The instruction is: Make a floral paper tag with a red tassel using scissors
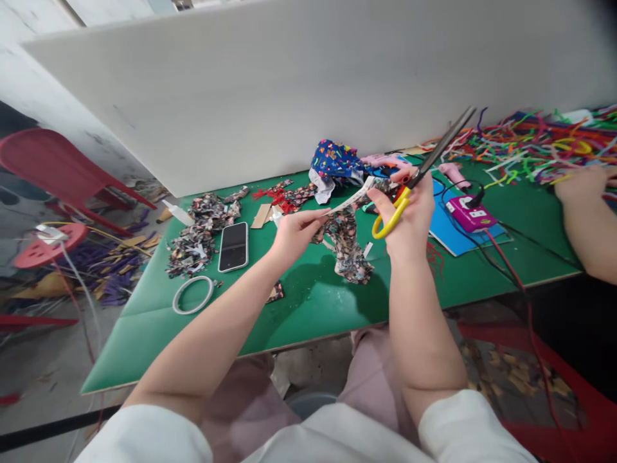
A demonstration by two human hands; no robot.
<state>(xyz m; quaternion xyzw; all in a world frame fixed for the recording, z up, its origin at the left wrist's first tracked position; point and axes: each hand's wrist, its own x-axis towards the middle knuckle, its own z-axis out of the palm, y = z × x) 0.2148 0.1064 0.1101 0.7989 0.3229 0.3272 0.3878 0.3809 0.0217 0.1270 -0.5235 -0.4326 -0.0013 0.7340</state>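
Note:
A strip of floral fabric (351, 247) with a pale edge hangs between my hands above the green table. My left hand (301, 233) pinches its left end, thumb against the fingers. In my right hand (409, 206) are yellow-handled scissors (393, 218), their blades pointing up and away to the right. The thumb and fingers of that hand are also at the strip's right end. Beyond the strip lies blue patterned cloth (335, 161). Floral scraps (195, 241) are piled on the left of the table.
Left on the green table (159, 341) are a phone (234, 247), a pale ring (193, 296) and a white-tipped bottle (178, 212). A purple power adapter (470, 214) with cables rests on a blue folder (448, 225). Another person's hand (581, 186) touches colourful strips (530, 148) at right.

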